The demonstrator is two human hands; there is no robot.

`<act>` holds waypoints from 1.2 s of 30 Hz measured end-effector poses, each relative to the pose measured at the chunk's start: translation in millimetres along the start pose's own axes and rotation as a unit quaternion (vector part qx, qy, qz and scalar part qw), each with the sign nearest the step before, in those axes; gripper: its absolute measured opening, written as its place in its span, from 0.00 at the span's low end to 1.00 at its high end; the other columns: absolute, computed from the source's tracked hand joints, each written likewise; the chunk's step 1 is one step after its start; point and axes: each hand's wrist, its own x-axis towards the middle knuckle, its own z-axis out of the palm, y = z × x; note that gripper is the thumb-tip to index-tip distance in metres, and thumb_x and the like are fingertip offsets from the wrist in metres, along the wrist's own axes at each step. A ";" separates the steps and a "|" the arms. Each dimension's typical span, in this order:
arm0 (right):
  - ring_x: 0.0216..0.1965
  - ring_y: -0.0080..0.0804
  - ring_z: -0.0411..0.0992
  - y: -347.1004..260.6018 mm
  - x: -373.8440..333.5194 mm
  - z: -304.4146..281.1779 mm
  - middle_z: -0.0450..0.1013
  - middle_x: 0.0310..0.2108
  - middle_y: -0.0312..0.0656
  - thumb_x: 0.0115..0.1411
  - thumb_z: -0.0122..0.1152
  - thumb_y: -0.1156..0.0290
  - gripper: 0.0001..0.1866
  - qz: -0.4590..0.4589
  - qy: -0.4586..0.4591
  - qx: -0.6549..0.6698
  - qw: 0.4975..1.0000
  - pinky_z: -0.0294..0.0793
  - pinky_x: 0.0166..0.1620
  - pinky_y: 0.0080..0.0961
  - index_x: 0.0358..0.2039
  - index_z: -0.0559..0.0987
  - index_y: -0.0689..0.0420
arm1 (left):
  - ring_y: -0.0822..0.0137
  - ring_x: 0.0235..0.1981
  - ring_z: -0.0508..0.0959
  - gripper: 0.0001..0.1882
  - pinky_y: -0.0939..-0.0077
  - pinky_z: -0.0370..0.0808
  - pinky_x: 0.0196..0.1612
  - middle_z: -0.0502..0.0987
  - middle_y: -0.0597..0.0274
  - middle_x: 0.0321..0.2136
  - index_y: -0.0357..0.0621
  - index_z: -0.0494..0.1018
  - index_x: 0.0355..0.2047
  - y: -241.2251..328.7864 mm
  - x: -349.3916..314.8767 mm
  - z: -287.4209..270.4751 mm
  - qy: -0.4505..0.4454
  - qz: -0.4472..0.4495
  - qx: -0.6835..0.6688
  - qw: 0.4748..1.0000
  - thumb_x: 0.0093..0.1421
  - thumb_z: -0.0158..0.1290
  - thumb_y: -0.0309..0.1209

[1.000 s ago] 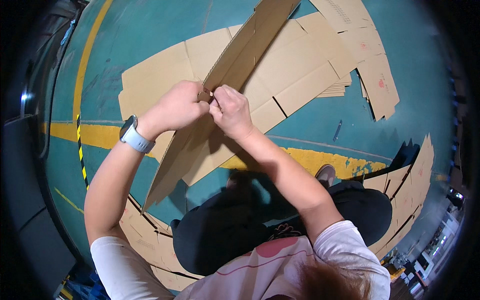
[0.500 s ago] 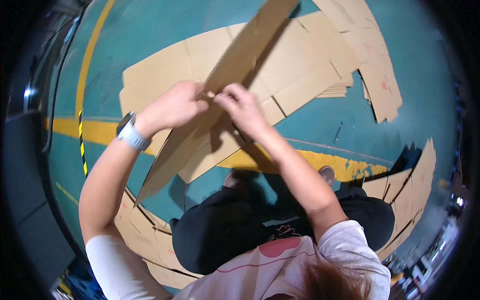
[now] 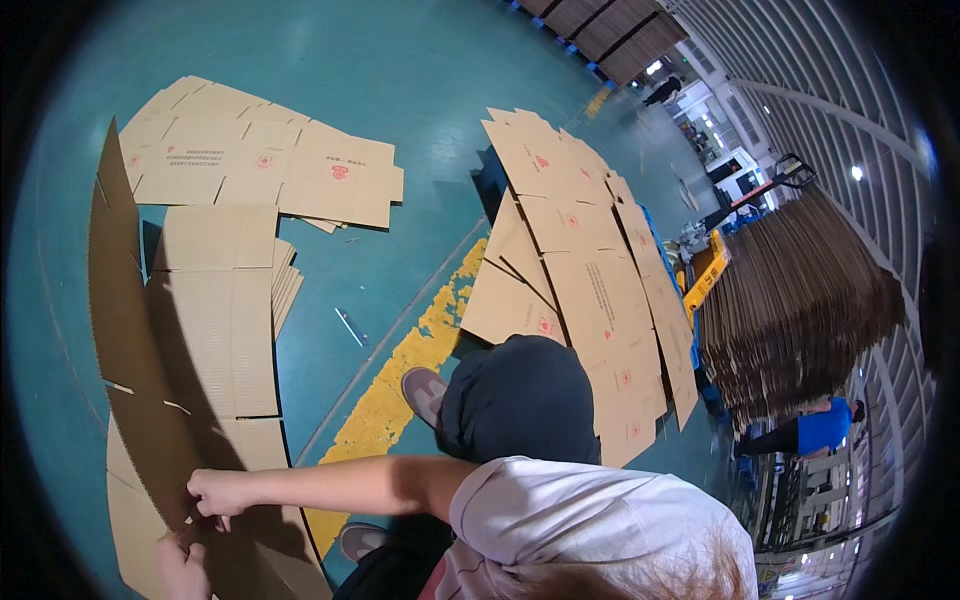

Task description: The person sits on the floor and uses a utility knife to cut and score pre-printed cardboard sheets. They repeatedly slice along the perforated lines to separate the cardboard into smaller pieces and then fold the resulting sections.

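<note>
A long brown cardboard sheet (image 3: 130, 340), slotted along its length, stands tilted on edge at the left. My left hand (image 3: 182, 568) is closed at the sheet's near edge, thumb up; the lower part of this hand runs toward the picture's bottom. Just beyond it, the fingers of my right hand (image 3: 222, 494) are curled in a pinch against the same sheet. Whether a small scrap is between those fingertips cannot be made out. Beneath lies a stack of flat cardboard blanks (image 3: 225, 345), partly shaded by the sheet.
Printed cardboard blanks (image 3: 335, 175) lie on the green floor farther off, near a thin pen-like object (image 3: 351, 327). More blanks (image 3: 590, 260) are piled at my right. Beyond stand a yellow pallet jack (image 3: 708, 275), a tall cardboard stack (image 3: 800, 300) and a person in blue (image 3: 825, 430).
The view has swung to the right, bringing the tall stack and the pallet jack into sight. Both hands are still together at the cardboard sheet, now low at the left of the picture.
</note>
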 end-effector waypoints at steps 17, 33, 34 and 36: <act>0.29 0.53 0.68 9.1 -10.2 27.4 0.66 0.23 0.52 0.45 0.58 0.77 0.08 -0.261 0.254 -0.327 0.872 0.68 0.32 0.43 0.22 0.67 0.63 | 0.42 0.24 0.70 0.10 0.58 0.66 0.29 0.70 0.40 0.19 0.29 0.67 0.23 0.1 8.2 14.1 0.132 0.036 -0.083 0.987 0.48 0.46 0.27; 0.19 0.48 0.68 -37.0 -15.8 -58.7 0.67 0.17 0.48 0.60 0.53 0.66 0.14 -0.282 0.052 -0.533 0.796 0.69 0.22 0.38 0.20 0.67 0.58 | 0.70 0.23 0.69 0.12 0.74 0.66 0.27 0.70 0.62 0.20 0.34 0.72 0.25 -33.1 37.8 -32.3 0.217 -0.106 -0.245 0.939 0.51 0.47 0.33; 0.25 0.47 0.71 -34.8 -26.6 -68.2 0.70 0.23 0.47 0.57 0.55 0.66 0.10 -0.235 -0.024 -0.587 0.774 0.72 0.26 0.39 0.26 0.68 0.59 | 0.71 0.23 0.69 0.12 0.75 0.66 0.27 0.70 0.63 0.22 0.35 0.72 0.26 -27.8 46.7 -42.3 0.224 -0.109 -0.246 0.937 0.51 0.47 0.34; 0.44 0.52 0.68 -40.8 -57.5 -76.5 0.67 0.43 0.56 0.51 0.62 0.59 0.29 -0.159 -0.154 -0.628 0.746 0.71 0.43 0.40 0.47 0.65 0.64 | 0.71 0.23 0.67 0.12 0.77 0.65 0.26 0.68 0.65 0.22 0.38 0.72 0.26 -35.0 81.7 -72.0 0.217 -0.064 -0.181 0.957 0.51 0.48 0.35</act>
